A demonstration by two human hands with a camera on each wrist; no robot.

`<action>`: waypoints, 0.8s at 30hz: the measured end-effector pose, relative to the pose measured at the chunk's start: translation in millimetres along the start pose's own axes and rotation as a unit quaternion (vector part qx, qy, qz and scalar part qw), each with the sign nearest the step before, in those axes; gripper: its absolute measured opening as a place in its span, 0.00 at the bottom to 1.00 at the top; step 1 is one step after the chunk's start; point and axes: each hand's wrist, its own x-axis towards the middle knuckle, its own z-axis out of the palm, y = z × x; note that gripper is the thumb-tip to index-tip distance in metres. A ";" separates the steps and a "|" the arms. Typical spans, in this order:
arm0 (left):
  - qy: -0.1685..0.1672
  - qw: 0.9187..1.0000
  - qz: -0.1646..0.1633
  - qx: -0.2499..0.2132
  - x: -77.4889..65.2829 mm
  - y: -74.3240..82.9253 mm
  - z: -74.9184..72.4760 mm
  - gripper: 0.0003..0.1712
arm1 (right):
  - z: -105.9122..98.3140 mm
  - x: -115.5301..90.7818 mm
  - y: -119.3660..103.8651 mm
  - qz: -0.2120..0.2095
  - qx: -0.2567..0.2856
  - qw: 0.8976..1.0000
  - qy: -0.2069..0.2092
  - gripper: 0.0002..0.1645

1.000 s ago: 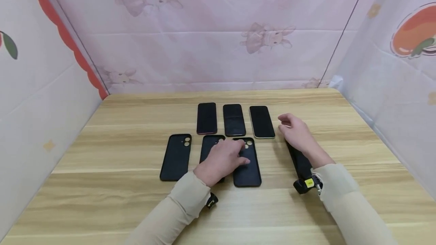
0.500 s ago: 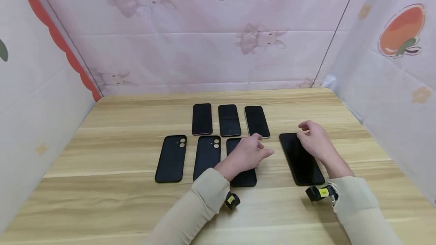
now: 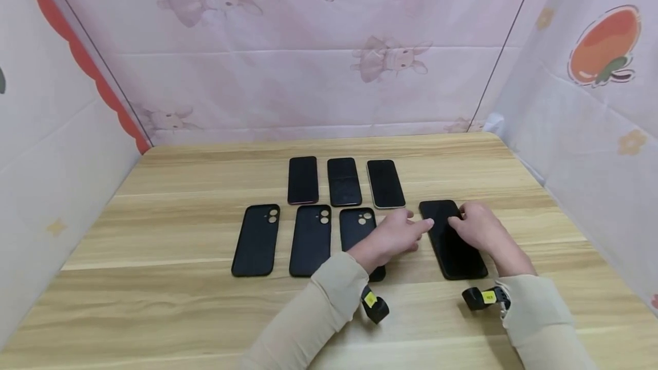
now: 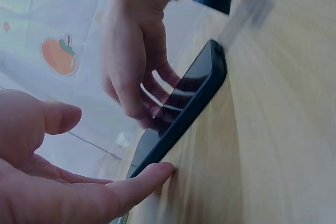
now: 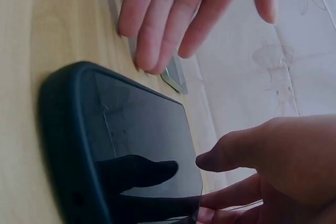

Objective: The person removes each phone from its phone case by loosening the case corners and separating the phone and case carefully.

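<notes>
A phone in a dark case (image 3: pixel 452 250) lies screen up on the right of the table. My left hand (image 3: pixel 393 238) is at its left side, fingers fairly straight; in the left wrist view a fingertip is close by the edge of the cased phone (image 4: pixel 181 114), contact unclear. On the opposite side, my right hand (image 3: pixel 480 227) has its thumb over the screen. In the right wrist view that thumb (image 5: pixel 226 150) stands apart from its reflection in the glass, and the other fingers are at the far edge, partly hidden. Neither hand grips the phone.
Three black phone cases lie in a row: the left one (image 3: pixel 256 241), the middle one (image 3: pixel 311 241) and the right one (image 3: pixel 354 224), partly under my left arm. Behind them lie three phones: left (image 3: pixel 303 180), middle (image 3: pixel 344 181) and right (image 3: pixel 385 184). Printed curtains surround the table.
My left hand has moved right, from over the cases to the cased phone's left side. My right hand has drawn back from near the phone's top to its right side, uncovering the screen.
</notes>
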 end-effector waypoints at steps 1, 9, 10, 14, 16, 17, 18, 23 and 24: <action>0.001 1.000 -0.002 -0.022 0.8 -0.1 2.2 0.38 | 0.0 0.1 0.1 0.001 -0.001 1.000 0.001 0.17; 0.028 0.992 -0.004 -0.122 10.2 -3.7 14.4 0.32 | 0.7 2.1 -1.1 0.006 0.008 1.000 -0.001 0.15; 0.029 0.991 -0.004 -0.128 10.9 -4.3 14.8 0.32 | 0.9 2.2 -1.2 0.009 0.010 1.000 -0.002 0.15; 0.015 0.987 -0.008 -0.162 11.4 -5.9 15.5 0.30 | 1.5 1.5 -0.3 0.014 0.010 1.000 -0.001 0.17; 0.005 0.983 -0.009 -0.183 11.0 -5.9 16.4 0.30 | 2.7 1.1 -0.4 0.018 0.013 1.000 0.002 0.20; -0.001 0.980 -0.009 -0.198 11.0 -5.5 16.8 0.29 | 3.1 0.9 -0.5 0.019 0.015 1.000 0.005 0.22; -0.007 0.978 -0.009 -0.209 11.2 -5.1 17.3 0.27 | 3.9 0.8 -0.8 0.020 0.017 1.000 0.007 0.24; -0.041 0.969 0.002 -0.243 13.2 -5.2 21.5 0.21 | 6.5 0.2 -4.6 0.017 0.030 0.999 0.023 0.30; -0.045 0.969 0.004 -0.244 13.6 -6.0 22.0 0.22 | 6.8 0.1 -5.6 0.019 0.034 0.999 0.022 0.30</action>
